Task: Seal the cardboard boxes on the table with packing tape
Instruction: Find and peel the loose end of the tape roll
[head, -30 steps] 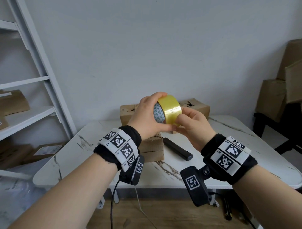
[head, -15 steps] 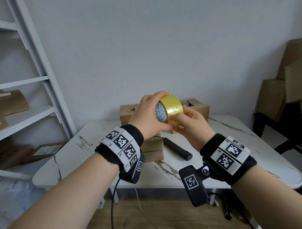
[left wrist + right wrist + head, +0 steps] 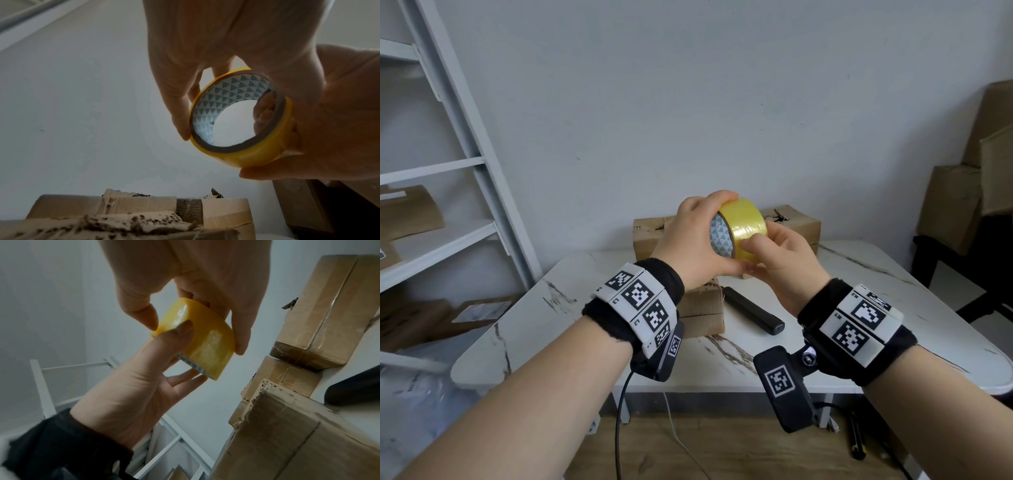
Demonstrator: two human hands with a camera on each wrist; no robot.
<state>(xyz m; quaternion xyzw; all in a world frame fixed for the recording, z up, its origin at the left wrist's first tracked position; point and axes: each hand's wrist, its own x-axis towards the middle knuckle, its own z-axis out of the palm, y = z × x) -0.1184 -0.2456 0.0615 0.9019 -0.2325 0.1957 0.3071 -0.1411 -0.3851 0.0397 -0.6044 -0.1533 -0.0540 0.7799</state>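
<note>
A yellow packing tape roll point(image 3: 748, 224) with a patterned core is held up in front of me, above the table. My left hand point(image 3: 697, 240) grips it from the left, fingers over the top and thumb underneath. My right hand point(image 3: 782, 260) holds its right side, thumb pressed on the outer band. In the left wrist view the roll point(image 3: 255, 156) shows its open core. In the right wrist view both hands pinch the roll point(image 3: 207, 344). Two cardboard boxes lie below: one at the back point(image 3: 794, 222), a smaller one point(image 3: 705, 310) nearer, partly hidden by my left wrist.
A black oblong tool point(image 3: 753, 310) lies on the white marble-look table point(image 3: 893, 308) to the right of the near box. White shelving point(image 3: 465, 164) with brown parcels stands at the left. More cardboard boxes point(image 3: 955, 202) are stacked at the right.
The roll has shifted slightly right and turned a little, showing more of its outer band. My right thumb has slid leftward across that band. Both hands keep their hold.
</note>
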